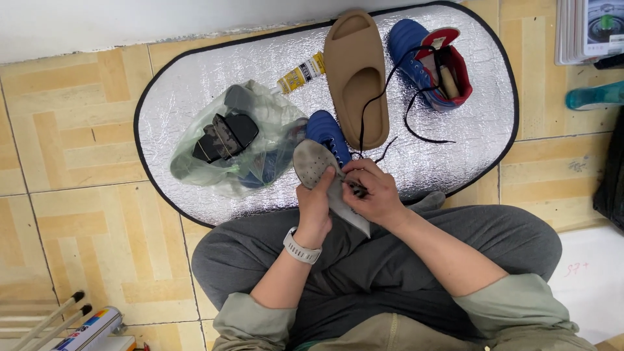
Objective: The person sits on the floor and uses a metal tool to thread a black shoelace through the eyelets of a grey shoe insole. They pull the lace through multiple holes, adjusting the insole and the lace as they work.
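My left hand [316, 203] grips a grey perforated insole [314, 161] from below, holding it over my lap. My right hand [372, 190] pinches a small dark object, perhaps a brush, against the insole's middle. Just behind the insole lies a blue shoe [327, 132], toe toward me. A second blue shoe with a red lining [429, 62] stands at the far right of the silver mat [195, 84], its black lace [383, 91] trailing across a tan slide sandal [356, 78].
A clear plastic bag [227, 146] with dark items lies on the mat's left. A yellow glue tube [301, 73] rests near the sandal. Tiled floor surrounds the mat. A teal object [595, 97] and stacked boxes [588, 29] sit at the right; a carton [91, 330] lower left.
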